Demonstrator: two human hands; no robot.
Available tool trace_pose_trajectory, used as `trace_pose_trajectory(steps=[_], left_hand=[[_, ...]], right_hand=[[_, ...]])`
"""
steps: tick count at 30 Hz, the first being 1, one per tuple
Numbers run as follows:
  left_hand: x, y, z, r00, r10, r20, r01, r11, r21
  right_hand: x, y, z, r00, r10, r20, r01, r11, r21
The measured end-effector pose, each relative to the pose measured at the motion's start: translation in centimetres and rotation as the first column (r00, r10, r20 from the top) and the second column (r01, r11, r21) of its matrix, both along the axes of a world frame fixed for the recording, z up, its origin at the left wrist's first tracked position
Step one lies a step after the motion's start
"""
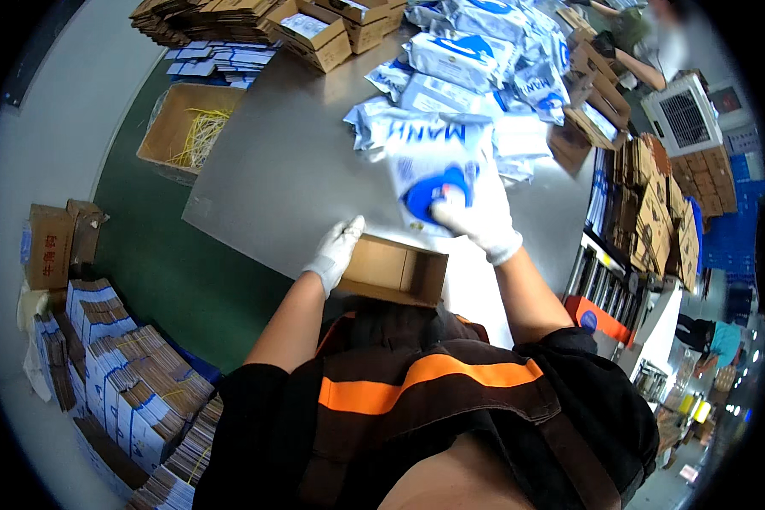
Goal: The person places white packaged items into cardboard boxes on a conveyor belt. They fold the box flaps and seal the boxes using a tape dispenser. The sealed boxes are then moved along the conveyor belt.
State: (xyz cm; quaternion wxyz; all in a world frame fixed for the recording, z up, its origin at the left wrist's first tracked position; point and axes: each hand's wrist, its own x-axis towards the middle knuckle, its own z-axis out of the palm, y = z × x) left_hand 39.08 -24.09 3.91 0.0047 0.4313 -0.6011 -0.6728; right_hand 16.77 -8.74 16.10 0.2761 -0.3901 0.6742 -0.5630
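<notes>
Cardboard box [395,272], small and open-topped, sits at the near edge of the grey metal table [289,161], close against the person's body. The left hand [336,248], in a white glove, clasps the box's left end wall. The right hand [478,217], also gloved, grips a white and blue plastic packet [433,174] just above and behind the box. Beyond it a heap of similar packets [476,76] covers the table's far right part. The table's left half lies bare up to its edge, where an open carton with yellow ties [187,127] stands. Stacks of flat printed boxes [119,374] crowd the floor on the left.
</notes>
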Motion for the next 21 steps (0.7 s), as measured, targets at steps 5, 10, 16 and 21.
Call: trace_pose_trajectory(steps=[5, 10, 16, 21], left_hand=[[-0.5, 0.5, -10.0, 0.935, -0.093, -0.343, 0.096, 0.995, -0.006], [-1.4, 1.6, -1.5, 0.997, -0.062, 0.041, 0.065, 0.994, -0.088], [-0.3, 2.2, 0.3, 0.968, -0.218, 0.123, 0.245, 0.922, -0.301], [-0.8, 3.9, 1.2, 0.957, -0.238, 0.164, 0.276, 0.919, -0.282]], right_hand=[[5.6, 3.9, 3.0, 0.783, 0.473, -0.403, -0.369, 0.876, 0.309], [8.0, 7.7, -0.3, 0.597, 0.41, -0.69, -0.273, 0.912, 0.305], [8.6, 9.3, -1.2, 0.855, 0.403, -0.326, -0.317, 0.904, 0.286], [7.9, 8.0, -2.2, 0.632, 0.559, -0.537, -0.046, 0.719, 0.694]])
